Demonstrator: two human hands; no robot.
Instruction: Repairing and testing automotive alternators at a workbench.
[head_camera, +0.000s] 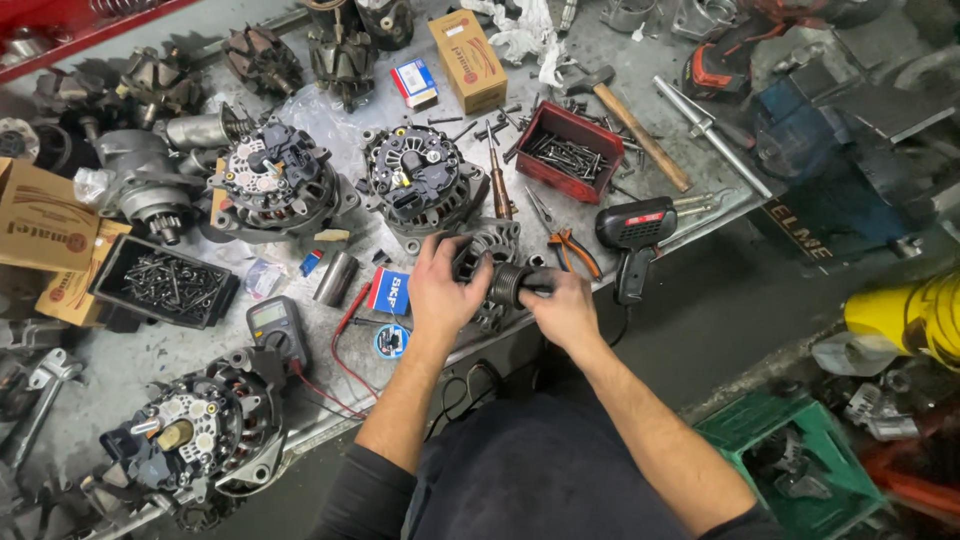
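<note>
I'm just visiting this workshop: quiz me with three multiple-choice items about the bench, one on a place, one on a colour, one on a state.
1. Where is the multimeter?
A. on the person's left-hand side of the bench
B. in the green crate
C. on top of the hammer

2. What colour is the tray of screws beside the hammer?
A. yellow
B. red
C. white

3. How is the alternator part held?
A. lying untouched
B. by one hand
C. by both hands

Answers:
1 A, it lies left of the left hand.
2 B, its walls are red.
3 C, the left hand and right hand both grip it.
</note>
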